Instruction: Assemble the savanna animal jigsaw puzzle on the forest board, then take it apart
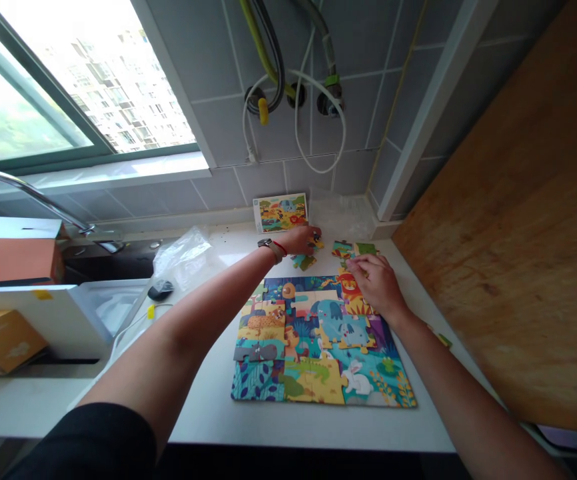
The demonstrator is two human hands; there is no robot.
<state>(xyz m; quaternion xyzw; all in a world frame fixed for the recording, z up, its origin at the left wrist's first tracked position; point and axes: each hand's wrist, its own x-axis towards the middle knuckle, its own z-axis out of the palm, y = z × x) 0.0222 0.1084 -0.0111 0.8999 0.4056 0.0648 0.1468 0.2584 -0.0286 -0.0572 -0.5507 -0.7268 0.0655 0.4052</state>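
Both hands are out over the far side of the white table (203, 417), set apart from each other. Left hand (299, 239) is reaching far, fingers curled down at a small cluster of loose puzzle pieces (304, 261) just short of the picture card (282, 213); can't tell if it has a grip on one. Right hand (377, 283) is at the far right corner of the animal jigsaw puzzle (313, 387), thumb and fingertips drawn together beside the lion section (349, 285); can't tell whether a piece is pinched there. More pieces (366, 249) lie just beyond it, partly hidden by my fingers. The puzzle sits on the table between my forearms, near side of both hands. Elephant section (343, 327) is right of middle, leopard section (263, 317) at left, hippo section (256, 351) nearer than that, crocodile section (316, 379) along the near edge, white rabbit (357, 378) to its right. One stray piece (441, 338) is right of my right forearm, near the wooden panel (513, 220). Clear plastic bag (186, 257) is left of the puzzle, small black object (160, 290) at its near edge. Watch (264, 244) and red bracelet (282, 248) on my left wrist.
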